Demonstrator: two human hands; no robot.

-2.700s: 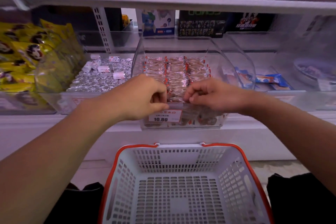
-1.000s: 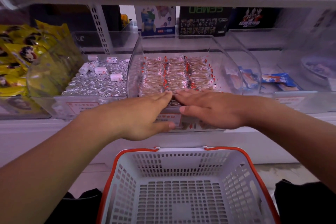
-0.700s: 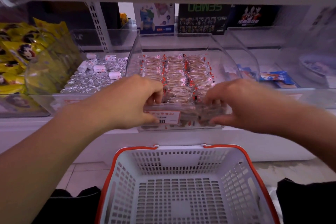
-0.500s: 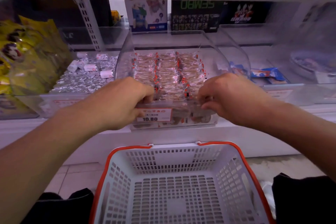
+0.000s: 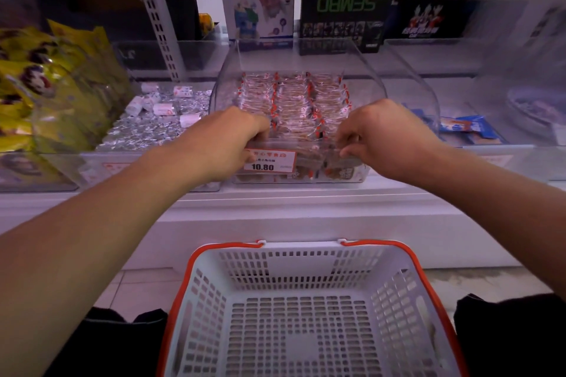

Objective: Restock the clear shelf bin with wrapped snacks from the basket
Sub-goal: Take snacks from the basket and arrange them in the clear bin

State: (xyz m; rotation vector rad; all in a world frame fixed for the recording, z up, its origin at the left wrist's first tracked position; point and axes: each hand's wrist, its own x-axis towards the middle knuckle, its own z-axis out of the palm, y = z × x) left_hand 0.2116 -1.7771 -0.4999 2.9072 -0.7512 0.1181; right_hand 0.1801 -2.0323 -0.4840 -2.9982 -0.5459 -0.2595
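Snack-filled bin (image 5: pixel 361 76); bare basket (image 5: pixel 395 294)

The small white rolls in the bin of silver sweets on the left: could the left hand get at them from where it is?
Probably yes. The left hand grips the clear bin next door, and the white rolls lie uncovered in an open-topped bin.

Dim, purplish light; soft blur; wide-angle bending at edges.

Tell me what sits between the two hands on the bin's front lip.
In the head view, between the left hand and right hand lie the wrapped snacks and the price tag on the clear bin.
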